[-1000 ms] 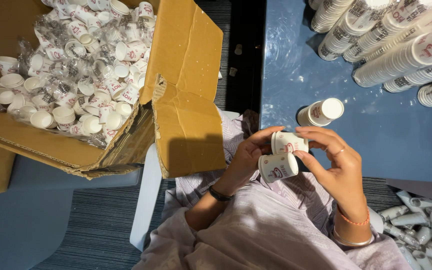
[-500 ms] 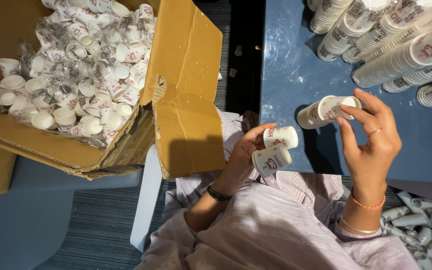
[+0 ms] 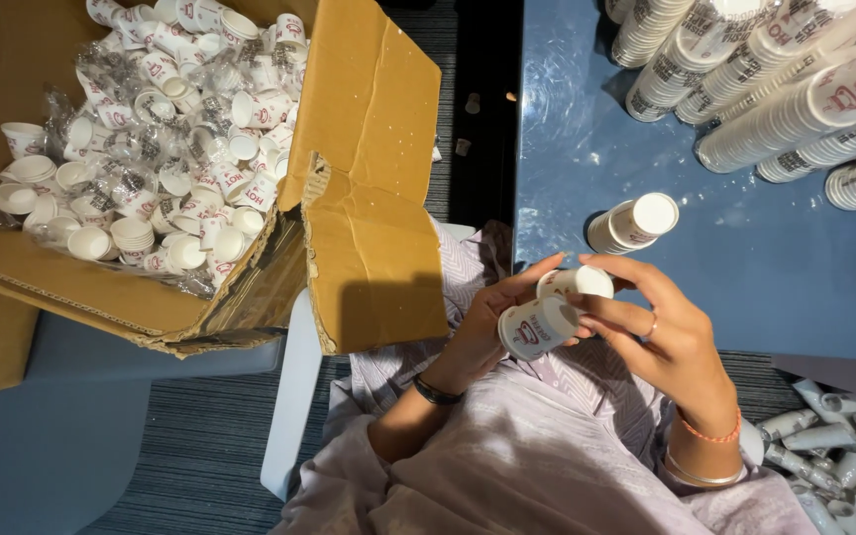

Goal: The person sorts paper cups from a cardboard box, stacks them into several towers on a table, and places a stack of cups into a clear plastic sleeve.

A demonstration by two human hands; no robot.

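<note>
Holding two small white paper cups over the lap, just short of the near edge of the blue desk [image 3: 745,287]. Left hand [image 3: 482,332] closed round lower cup [image 3: 537,327], lying on its side, printed wall up. Right hand [image 3: 661,332] closed on upper cup [image 3: 575,283], fingertips on rim, thumb beneath.

Judged step: nesting one cup into the other. To do well: rims kept parallel, axes lined up, light pinch only so thin paper walls kept round; pushed straight, not twisted; checked against a cup jammed askew.

Counts:
- cups in hands: 2
- short stack of cups [image 3: 634,223] on its side on desk, just beyond hands: 1; cups within not countable
- long stacks [image 3: 795,109] lying at far right of desk: about 8, some cut by frame
- open cardboard box [image 3: 369,228] at left: 1, loose and bagged cups inside too many to count
- wrapped cups on floor [image 3: 844,456] at lower right: heap, uncounted

Wristband on left wrist, bangles on right noted.
</note>
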